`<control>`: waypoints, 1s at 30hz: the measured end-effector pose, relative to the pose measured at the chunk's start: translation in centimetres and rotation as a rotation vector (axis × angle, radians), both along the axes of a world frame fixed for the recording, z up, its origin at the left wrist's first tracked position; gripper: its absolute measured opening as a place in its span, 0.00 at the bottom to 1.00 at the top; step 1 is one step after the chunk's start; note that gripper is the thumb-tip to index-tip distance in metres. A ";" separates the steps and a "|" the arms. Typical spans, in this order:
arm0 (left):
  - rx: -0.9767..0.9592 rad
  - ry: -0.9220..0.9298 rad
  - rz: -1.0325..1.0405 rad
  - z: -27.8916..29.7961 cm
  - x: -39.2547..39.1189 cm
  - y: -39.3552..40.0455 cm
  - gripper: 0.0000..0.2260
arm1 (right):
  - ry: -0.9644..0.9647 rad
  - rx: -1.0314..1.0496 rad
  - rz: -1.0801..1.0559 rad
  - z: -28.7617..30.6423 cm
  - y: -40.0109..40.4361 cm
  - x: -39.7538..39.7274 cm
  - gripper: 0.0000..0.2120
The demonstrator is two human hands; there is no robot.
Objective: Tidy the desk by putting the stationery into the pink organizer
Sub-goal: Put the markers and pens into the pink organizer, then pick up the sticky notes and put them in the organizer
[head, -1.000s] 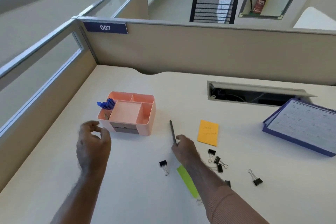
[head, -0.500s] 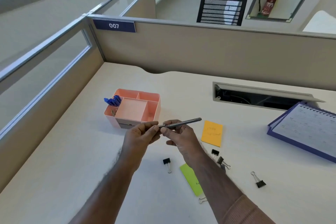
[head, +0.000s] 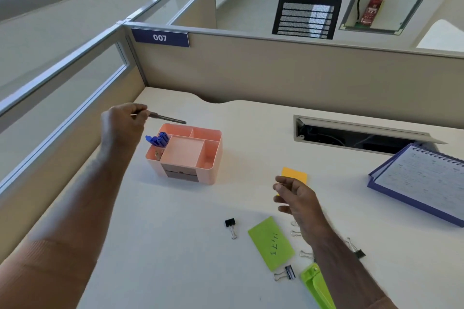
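The pink organizer (head: 213, 155) stands on the white desk, with blue pens (head: 158, 139) in its back-left compartment. My left hand (head: 123, 125) hovers just left of and above it, pinching a grey pen (head: 167, 118) that points right over the organizer's back rim. My right hand (head: 296, 195) hangs over the desk with fingers apart, holding nothing, partly covering an orange sticky note (head: 295, 174). A green sticky note (head: 271, 243), a black binder clip (head: 231, 226) and several more clips (head: 286, 275) lie near it.
A purple spiral notebook (head: 421, 180) lies at the right. A cable slot (head: 356, 133) is set in the desk behind. A green stapler-like tool (head: 316, 286) sits at the front edge. Beige partition walls close the desk at the left and back.
The pen passed from my right hand to my left. My left hand carried it left and up over the organizer; my right hand drew back right, empty.
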State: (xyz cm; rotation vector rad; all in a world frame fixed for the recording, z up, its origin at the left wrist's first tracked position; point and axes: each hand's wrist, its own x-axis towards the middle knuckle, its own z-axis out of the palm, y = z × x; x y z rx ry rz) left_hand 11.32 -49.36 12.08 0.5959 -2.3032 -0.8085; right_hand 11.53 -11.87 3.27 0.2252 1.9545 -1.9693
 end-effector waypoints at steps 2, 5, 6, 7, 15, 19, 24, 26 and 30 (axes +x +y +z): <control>-0.139 -0.056 -0.001 -0.5 -1.0 -0.4 0.09 | 0.001 0.018 -0.021 -0.1 1.1 0.0 0.07; -0.224 -0.156 -0.017 -2.1 -2.6 -0.5 0.08 | 0.037 0.100 -0.049 -0.4 2.6 0.2 0.07; -0.244 -0.207 -0.024 -2.7 -3.0 -0.6 0.08 | 0.060 0.155 -0.050 -0.6 3.0 0.4 0.07; -0.266 -0.268 -0.021 -3.1 -3.4 -0.5 0.07 | 0.087 0.229 -0.042 -0.9 3.4 0.6 0.08; -0.488 -0.533 0.094 -6.0 -5.4 0.4 0.08 | 0.181 1.027 0.416 -4.6 4.5 5.7 0.18; -0.474 -0.630 0.093 -6.6 -6.4 -0.7 0.07 | 0.303 1.295 0.460 -6.4 3.3 7.4 0.29; -0.336 -0.703 0.046 -6.2 -6.9 -1.1 0.08 | 0.396 1.473 0.448 -7.6 1.5 8.5 0.41; -0.325 -0.703 0.030 -5.9 -6.8 -0.9 0.10 | 0.362 1.491 0.451 -7.3 1.0 8.5 0.43; -0.339 -0.550 0.000 -4.8 -5.7 -0.2 0.15 | 0.176 1.468 0.490 -6.7 0.5 7.6 0.46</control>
